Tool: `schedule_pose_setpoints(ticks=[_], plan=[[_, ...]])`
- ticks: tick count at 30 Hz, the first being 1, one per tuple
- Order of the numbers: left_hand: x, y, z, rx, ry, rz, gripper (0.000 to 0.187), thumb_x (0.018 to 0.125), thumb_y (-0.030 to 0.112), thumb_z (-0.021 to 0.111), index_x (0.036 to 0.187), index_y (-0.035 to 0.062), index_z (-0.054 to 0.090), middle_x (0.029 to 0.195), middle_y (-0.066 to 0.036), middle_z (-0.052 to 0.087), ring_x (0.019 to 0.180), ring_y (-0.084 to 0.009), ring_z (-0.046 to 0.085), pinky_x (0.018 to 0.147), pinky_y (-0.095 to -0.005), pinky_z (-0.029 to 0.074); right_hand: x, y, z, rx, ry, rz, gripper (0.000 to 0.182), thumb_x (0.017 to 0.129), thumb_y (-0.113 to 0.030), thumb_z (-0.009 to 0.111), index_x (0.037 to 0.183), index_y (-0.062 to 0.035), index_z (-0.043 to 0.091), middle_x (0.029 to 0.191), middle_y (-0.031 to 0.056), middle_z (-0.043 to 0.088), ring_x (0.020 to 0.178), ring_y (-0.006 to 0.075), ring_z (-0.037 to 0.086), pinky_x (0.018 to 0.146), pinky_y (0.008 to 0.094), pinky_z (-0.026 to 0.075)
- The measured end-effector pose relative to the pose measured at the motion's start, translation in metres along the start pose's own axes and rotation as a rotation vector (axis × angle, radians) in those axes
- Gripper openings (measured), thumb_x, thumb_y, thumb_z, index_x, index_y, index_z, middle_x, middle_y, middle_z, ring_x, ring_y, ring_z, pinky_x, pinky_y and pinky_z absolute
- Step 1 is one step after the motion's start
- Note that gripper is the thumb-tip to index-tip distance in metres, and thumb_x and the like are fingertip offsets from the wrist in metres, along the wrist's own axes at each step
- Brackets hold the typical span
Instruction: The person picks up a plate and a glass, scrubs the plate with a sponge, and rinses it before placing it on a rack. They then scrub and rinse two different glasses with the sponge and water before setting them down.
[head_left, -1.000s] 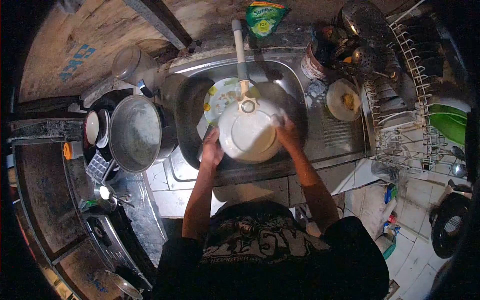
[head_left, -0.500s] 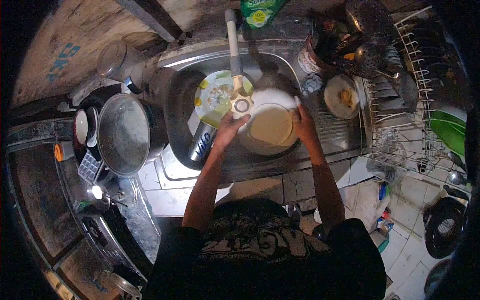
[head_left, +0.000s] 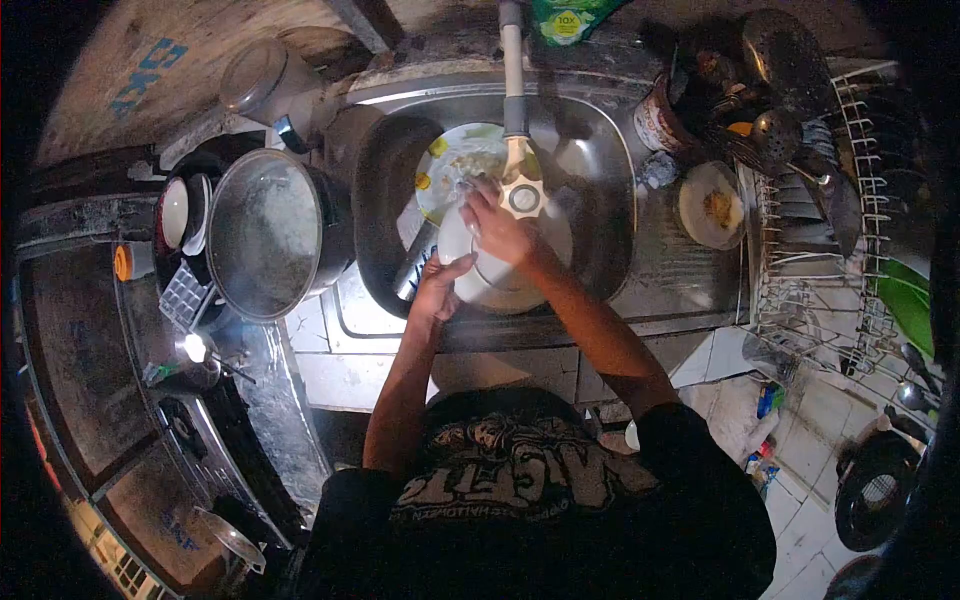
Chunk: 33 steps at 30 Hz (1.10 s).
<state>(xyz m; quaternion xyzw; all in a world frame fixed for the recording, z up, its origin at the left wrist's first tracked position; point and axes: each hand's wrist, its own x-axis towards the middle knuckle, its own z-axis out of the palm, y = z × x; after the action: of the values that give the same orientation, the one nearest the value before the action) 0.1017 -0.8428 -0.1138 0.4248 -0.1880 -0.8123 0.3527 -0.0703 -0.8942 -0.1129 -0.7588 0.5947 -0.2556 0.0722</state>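
Over the sink (head_left: 600, 250), my left hand (head_left: 438, 285) grips the lower left edge of a pale dish (head_left: 455, 238), thumb on top. My right hand (head_left: 495, 225) reaches across to the dish's upper side, its fingers bent; whether something small is in them is unclear. Beneath both hands lies a round pale plate (head_left: 520, 270). A patterned plate (head_left: 440, 160) with yellow and green marks sits behind them in the basin. The tap (head_left: 515, 125) with its star-shaped head (head_left: 523, 198) is just right of my right hand's fingers.
A large pot (head_left: 265, 235) stands left of the sink. On the right are a bowl with a yellowish item (head_left: 712, 205), a utensil holder (head_left: 660, 120) and a wire dish rack (head_left: 810, 250). A green packet (head_left: 570, 22) is behind the tap.
My right hand has moved left from the plate's right side to beside my left hand. My left hand has moved slightly down, away from the tap head. The view has shifted.
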Motion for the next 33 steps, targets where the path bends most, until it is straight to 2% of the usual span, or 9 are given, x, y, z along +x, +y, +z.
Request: schedule_pose_setpoints(ticks=[2, 8, 10, 15, 18, 22, 25, 28, 33], plan=[[0.005, -0.003, -0.004, -0.035, 0.025, 0.049, 0.041, 0.081, 0.004, 0.064, 0.121, 0.0057, 0.054, 0.107, -0.006, 0.064, 0.091, -0.0148, 0.062, 0.074, -0.0281, 0.051, 0.010, 0.022, 0.013, 0.212, -0.307, 0.131, 0.027, 0.081, -0.023, 0.057, 0.102, -0.0067, 0.061, 0.106, 0.0132, 0.059, 0.098, 0.0312, 0.058, 0.083, 0.0430, 0.047], [0.013, 0.005, 0.001, -0.101, 0.030, 0.103, 0.042, 0.081, 0.004, 0.064, 0.122, 0.0052, 0.053, 0.108, -0.006, 0.064, 0.093, -0.0150, 0.062, 0.076, -0.0307, 0.052, -0.004, 0.026, 0.041, 0.858, 0.082, 0.448, 0.037, 0.084, -0.023, 0.053, 0.118, -0.0097, 0.051, 0.110, 0.0103, 0.058, 0.102, 0.0259, 0.057, 0.084, 0.0372, 0.047], [0.018, 0.008, 0.003, -0.137, -0.025, 0.107, 0.042, 0.081, 0.004, 0.063, 0.122, 0.0048, 0.053, 0.109, -0.006, 0.063, 0.094, -0.0145, 0.062, 0.076, -0.0308, 0.052, 0.002, 0.026, 0.005, -0.004, 0.089, -0.235, 0.039, 0.086, -0.024, 0.051, 0.121, -0.0082, 0.049, 0.114, 0.0120, 0.057, 0.105, 0.0255, 0.056, 0.087, 0.0370, 0.046], [0.023, 0.004, -0.002, 0.082, -0.033, 0.067, 0.040, 0.083, 0.004, 0.062, 0.122, 0.0045, 0.053, 0.110, -0.007, 0.063, 0.097, -0.0165, 0.061, 0.079, -0.0312, 0.052, -0.002, 0.030, 0.022, 0.770, 0.023, 0.651, 0.037, 0.083, -0.011, 0.055, 0.120, -0.0050, 0.055, 0.120, 0.0140, 0.057, 0.110, 0.0298, 0.056, 0.086, 0.0371, 0.048], [0.021, 0.007, 0.007, -0.163, -0.010, 0.103, 0.039, 0.084, 0.003, 0.061, 0.122, 0.0056, 0.054, 0.110, -0.006, 0.063, 0.098, -0.0174, 0.061, 0.081, -0.0320, 0.052, -0.019, 0.005, -0.025, -0.085, 0.138, -0.256, 0.034, 0.082, -0.011, 0.053, 0.114, -0.0034, 0.058, 0.118, 0.0123, 0.059, 0.107, 0.0304, 0.058, 0.082, 0.0392, 0.050], [0.032, 0.008, 0.009, -0.231, -0.032, 0.122, 0.039, 0.083, 0.003, 0.061, 0.121, 0.0069, 0.054, 0.111, -0.006, 0.063, 0.099, -0.0181, 0.062, 0.083, -0.0326, 0.052, -0.037, 0.029, -0.051, -0.087, -0.564, 0.087, 0.042, 0.079, -0.013, 0.056, 0.119, -0.0029, 0.056, 0.137, 0.0189, 0.043, 0.121, 0.0389, 0.046, 0.098, 0.0449, 0.039], [0.049, 0.000, 0.007, -0.239, -0.051, 0.099, 0.038, 0.084, 0.004, 0.061, 0.121, 0.0071, 0.054, 0.111, -0.007, 0.063, 0.100, -0.0185, 0.062, 0.084, -0.0334, 0.052, -0.036, 0.037, -0.064, -0.383, 0.025, 0.178, 0.042, 0.082, -0.014, 0.057, 0.124, -0.0114, 0.055, 0.126, 0.0199, 0.052, 0.124, 0.0396, 0.042, 0.101, 0.0513, 0.033], [0.064, -0.001, 0.011, -0.254, -0.117, 0.097, 0.037, 0.086, 0.006, 0.060, 0.122, 0.0064, 0.053, 0.111, -0.006, 0.063, 0.099, -0.0182, 0.062, 0.085, -0.0340, 0.053, -0.016, 0.049, -0.072, 0.500, 0.142, 0.870, 0.048, 0.088, -0.032, 0.059, 0.127, -0.0062, 0.051, 0.121, 0.0232, 0.056, 0.115, 0.0345, 0.053, 0.099, 0.0410, 0.039], [0.079, -0.002, 0.022, -0.144, -0.071, 0.041, 0.042, 0.091, 0.023, 0.057, 0.129, 0.0086, 0.047, 0.118, -0.006, 0.058, 0.108, -0.0191, 0.058, 0.088, -0.0378, 0.051, -0.017, 0.097, -0.082, 0.434, 0.174, 0.636, 0.051, 0.086, -0.029, 0.066, 0.127, -0.0035, 0.051, 0.121, 0.0184, 0.058, 0.106, 0.0254, 0.059, 0.092, 0.0356, 0.044]])
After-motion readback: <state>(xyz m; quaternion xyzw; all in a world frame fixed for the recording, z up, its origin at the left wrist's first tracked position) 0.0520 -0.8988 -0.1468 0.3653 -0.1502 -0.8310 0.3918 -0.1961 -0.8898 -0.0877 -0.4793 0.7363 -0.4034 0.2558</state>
